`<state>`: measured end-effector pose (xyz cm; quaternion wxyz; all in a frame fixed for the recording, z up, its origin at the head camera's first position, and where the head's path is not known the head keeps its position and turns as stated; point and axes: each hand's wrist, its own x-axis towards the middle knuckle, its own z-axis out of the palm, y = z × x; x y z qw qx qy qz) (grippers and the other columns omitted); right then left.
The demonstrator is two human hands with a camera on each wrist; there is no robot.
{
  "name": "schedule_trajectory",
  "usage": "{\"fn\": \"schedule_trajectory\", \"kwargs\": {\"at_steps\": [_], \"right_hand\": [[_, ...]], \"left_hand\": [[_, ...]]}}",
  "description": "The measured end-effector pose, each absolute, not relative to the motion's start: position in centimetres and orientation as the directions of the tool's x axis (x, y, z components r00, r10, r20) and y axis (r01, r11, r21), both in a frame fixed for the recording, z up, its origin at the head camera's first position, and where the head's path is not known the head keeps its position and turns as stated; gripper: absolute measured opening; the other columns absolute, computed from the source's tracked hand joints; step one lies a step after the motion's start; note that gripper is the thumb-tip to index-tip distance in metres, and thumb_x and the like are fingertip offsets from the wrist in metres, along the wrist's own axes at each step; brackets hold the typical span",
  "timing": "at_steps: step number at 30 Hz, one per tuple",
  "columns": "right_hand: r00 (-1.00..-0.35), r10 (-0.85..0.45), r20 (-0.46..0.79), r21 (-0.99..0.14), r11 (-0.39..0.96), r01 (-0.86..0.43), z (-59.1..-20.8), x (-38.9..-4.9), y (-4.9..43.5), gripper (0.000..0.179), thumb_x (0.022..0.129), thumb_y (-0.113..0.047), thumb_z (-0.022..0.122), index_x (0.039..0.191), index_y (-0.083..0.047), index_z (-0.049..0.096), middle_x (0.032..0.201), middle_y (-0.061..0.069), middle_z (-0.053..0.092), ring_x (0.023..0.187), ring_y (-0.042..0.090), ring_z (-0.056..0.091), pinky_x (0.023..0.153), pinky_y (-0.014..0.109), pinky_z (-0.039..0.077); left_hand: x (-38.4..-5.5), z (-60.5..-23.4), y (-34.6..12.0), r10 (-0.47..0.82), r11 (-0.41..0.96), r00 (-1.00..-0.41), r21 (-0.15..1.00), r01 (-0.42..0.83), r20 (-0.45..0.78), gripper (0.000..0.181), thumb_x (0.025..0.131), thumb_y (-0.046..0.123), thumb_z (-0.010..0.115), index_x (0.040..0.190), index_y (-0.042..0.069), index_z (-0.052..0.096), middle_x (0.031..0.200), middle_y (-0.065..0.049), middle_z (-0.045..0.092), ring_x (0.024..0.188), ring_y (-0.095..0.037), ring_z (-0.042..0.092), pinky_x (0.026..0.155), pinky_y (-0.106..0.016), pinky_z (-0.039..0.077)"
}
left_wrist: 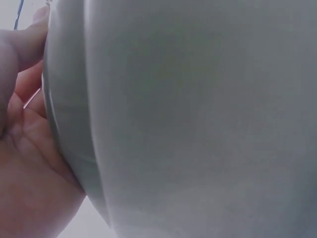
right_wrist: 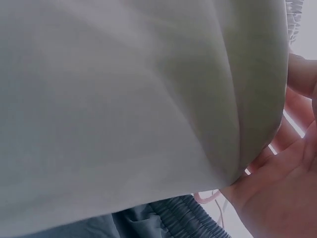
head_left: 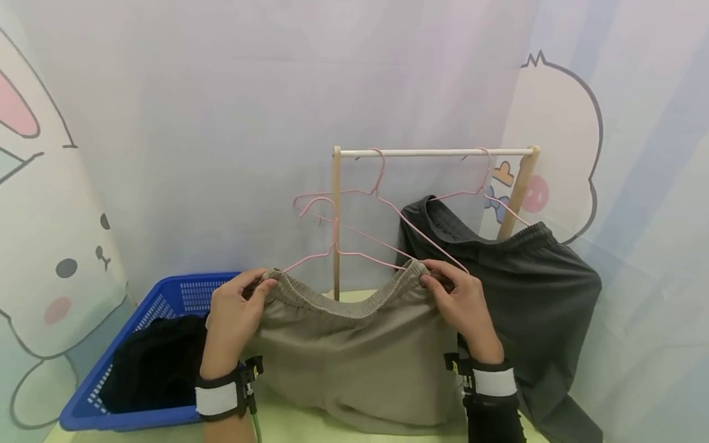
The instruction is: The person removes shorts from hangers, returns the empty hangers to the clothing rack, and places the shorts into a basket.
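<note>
Khaki pants with a gathered elastic waistband hang between the two hands, waist upward. My left hand pinches the left end of the waistband between thumb and fingers. At the opposite end, my right hand grips the waistband the same way. A pink hanger rises from the waist opening; its arms slope down to both held ends, and its lower part is hidden by the cloth. Khaki fabric fills most of the left wrist view. In the right wrist view the cloth drapes beside the palm.
Behind stands a small rack with a white rail and wooden posts. A bare pink hanger and one carrying dark grey pants hang from it. A blue basket with black cloth sits left on the pale green table.
</note>
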<state>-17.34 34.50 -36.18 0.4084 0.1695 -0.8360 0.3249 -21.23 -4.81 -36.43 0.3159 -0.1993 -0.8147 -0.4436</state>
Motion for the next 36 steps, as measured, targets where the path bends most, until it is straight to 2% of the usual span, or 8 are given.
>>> {"fn": "schedule_trajectory", "kwargs": {"at_steps": [8, 14, 21, 28, 32, 36], "right_hand": [[-0.595, -0.008, 0.803, -0.396, 0.740, -0.544, -36.4, -17.6, 35.0, 0.026, 0.090, -0.002, 0.079, 0.115, -0.008, 0.078, 0.086, 0.003, 0.073, 0.068, 0.004, 0.057, 0.061, 0.015, 0.043], [-0.585, 0.007, 0.811, -0.391, 0.750, -0.534, -36.9, -17.8, 34.9, 0.025, 0.087, 0.000, 0.081, 0.111, -0.006, 0.080, 0.087, 0.005, 0.074, 0.068, 0.005, 0.056, 0.060, 0.015, 0.041], [-0.625, -0.017, 0.781, -0.413, 0.735, -0.537, -37.0, -18.7, 34.3, 0.023, 0.089, -0.004, 0.080, 0.112, -0.007, 0.080, 0.081, 0.004, 0.070, 0.064, 0.008, 0.052, 0.059, 0.017, 0.041], [-0.647, -0.024, 0.762, -0.419, 0.744, -0.520, -37.1, -18.9, 34.1, 0.024, 0.089, -0.005, 0.080, 0.114, -0.008, 0.079, 0.083, 0.002, 0.070, 0.066, 0.008, 0.056, 0.059, 0.022, 0.045], [-0.669, -0.034, 0.742, -0.432, 0.739, -0.517, -37.1, -18.8, 34.0, 0.025, 0.090, -0.007, 0.079, 0.115, -0.008, 0.078, 0.083, 0.001, 0.070, 0.067, 0.008, 0.058, 0.060, 0.024, 0.046], [-0.688, -0.053, 0.724, -0.434, 0.741, -0.513, -37.0, -18.8, 33.8, 0.025, 0.090, -0.008, 0.079, 0.115, -0.008, 0.078, 0.083, -0.001, 0.071, 0.067, 0.008, 0.059, 0.060, 0.025, 0.049]], "left_hand": [[-21.1, -36.0, -4.5, 0.074, 0.511, -0.723, 0.596, 0.619, 0.687, 0.025, 0.101, 0.023, 0.068, 0.120, 0.009, 0.077, 0.102, -0.007, 0.076, 0.074, -0.014, 0.058, 0.061, -0.026, 0.046], [-21.7, -36.2, -3.1, 0.099, 0.498, -0.696, 0.570, 0.654, 0.711, 0.027, 0.101, 0.025, 0.068, 0.121, 0.009, 0.077, 0.103, -0.009, 0.075, 0.074, -0.015, 0.059, 0.061, -0.029, 0.047], [-22.1, -36.6, -2.2, 0.078, 0.499, -0.683, 0.565, 0.657, 0.726, 0.028, 0.101, 0.027, 0.069, 0.121, 0.009, 0.077, 0.102, -0.009, 0.076, 0.071, -0.015, 0.058, 0.062, -0.031, 0.046], [-22.5, -36.5, -1.7, 0.079, 0.507, -0.669, 0.548, 0.665, 0.739, 0.027, 0.100, 0.026, 0.069, 0.121, 0.010, 0.077, 0.098, -0.007, 0.075, 0.066, -0.015, 0.055, 0.059, -0.031, 0.044], [-22.6, -37.0, -1.2, 0.073, 0.502, -0.663, 0.547, 0.670, 0.745, 0.028, 0.100, 0.027, 0.071, 0.121, 0.011, 0.077, 0.101, -0.007, 0.076, 0.070, -0.014, 0.058, 0.061, -0.032, 0.047], [-22.7, -37.4, -0.7, 0.075, 0.492, -0.667, 0.555, 0.671, 0.741, 0.027, 0.099, 0.027, 0.071, 0.120, 0.011, 0.078, 0.095, -0.006, 0.074, 0.067, -0.013, 0.056, 0.059, -0.030, 0.047]]}}
